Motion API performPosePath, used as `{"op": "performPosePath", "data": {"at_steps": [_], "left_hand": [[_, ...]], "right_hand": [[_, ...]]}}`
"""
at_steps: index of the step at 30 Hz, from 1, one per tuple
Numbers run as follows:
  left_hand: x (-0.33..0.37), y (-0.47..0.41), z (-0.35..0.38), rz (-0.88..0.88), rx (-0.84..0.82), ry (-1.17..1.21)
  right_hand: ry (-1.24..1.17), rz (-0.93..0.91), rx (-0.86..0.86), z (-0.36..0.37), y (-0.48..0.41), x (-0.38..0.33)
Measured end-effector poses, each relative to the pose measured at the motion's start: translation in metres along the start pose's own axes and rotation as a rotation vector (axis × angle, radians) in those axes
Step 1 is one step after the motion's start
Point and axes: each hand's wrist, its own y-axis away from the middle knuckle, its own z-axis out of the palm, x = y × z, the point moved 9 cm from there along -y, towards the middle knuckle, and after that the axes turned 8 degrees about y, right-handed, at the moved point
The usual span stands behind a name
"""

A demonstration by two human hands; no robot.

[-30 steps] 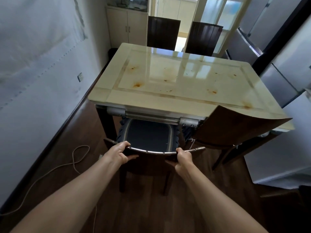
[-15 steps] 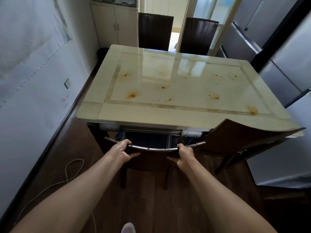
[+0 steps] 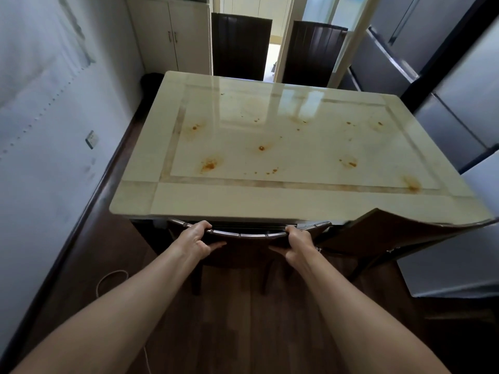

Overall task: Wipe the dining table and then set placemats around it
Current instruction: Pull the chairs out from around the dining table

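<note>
Dining table [image 3: 291,201] fills the middle of the view, a glossy cream top with a darker inlaid band framing its centre panel. Orange-brown stains [image 3: 209,165] dot the surface — one cluster near the left of the panel, a spot near the centre, more along the right side and towards the far edge. No placemats or cloth lie on it.

At the near edge, a dark wooden chair [image 3: 243,255] stands tucked in, its curved top rail close against the table's edge. The left hand [image 3: 195,240] is wrapped around the left part of that rail, fingers curled over the top and thumb underneath. The right hand [image 3: 297,242] clasps the right part of the same rail in the same way. Both bare forearms reach forward from the bottom corners of the view.

Just to the right of the held chair, a second chair [image 3: 378,230] stands at an angle, its curved back overlapping the table's near right corner. Two more dark chairs [image 3: 240,44] stand upright at the far side, backs rising above the tabletop.

A pale wall with a socket [image 3: 91,139] runs along the left, and a cream cabinet [image 3: 170,36] sits in the far left corner. Grey panelled surfaces — blurred — line the right. A white cord [image 3: 108,279] loops on the dark wood floor [image 3: 243,319] near the left arm.
</note>
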Motion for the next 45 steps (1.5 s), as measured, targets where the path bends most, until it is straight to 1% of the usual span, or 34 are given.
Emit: {"op": "performPosePath", "data": {"at_steps": [7, 26, 34, 38, 41, 43, 45], "left_hand": [[0.012, -0.014, 0.01, -0.032, -0.017, 0.031], [0.031, -0.024, 0.025, -0.04, -0.045, 0.038], [0.03, -0.025, 0.019, -0.041, -0.094, 0.04], [0.041, -0.015, 0.008, 0.057, -0.183, -0.1], [0.047, 0.011, -0.003, 0.105, -0.244, -0.218], [0.054, 0.035, -0.016, 0.162, -0.268, -0.264], [0.063, 0.061, -0.032, 0.247, -0.294, -0.269]], "right_hand": [[-0.011, 0.0, -0.007, 0.014, -0.011, -0.006], [-0.03, 0.032, -0.037, 0.033, -0.021, -0.016], [-0.018, -0.007, -0.087, 0.031, -0.014, -0.017], [-0.008, -0.049, -0.095, 0.026, 0.0, -0.018], [0.011, -0.064, -0.095, 0.03, 0.023, -0.022], [0.045, -0.073, -0.137, 0.041, 0.049, -0.022], [0.095, -0.112, -0.222, 0.058, 0.08, -0.023]]}}
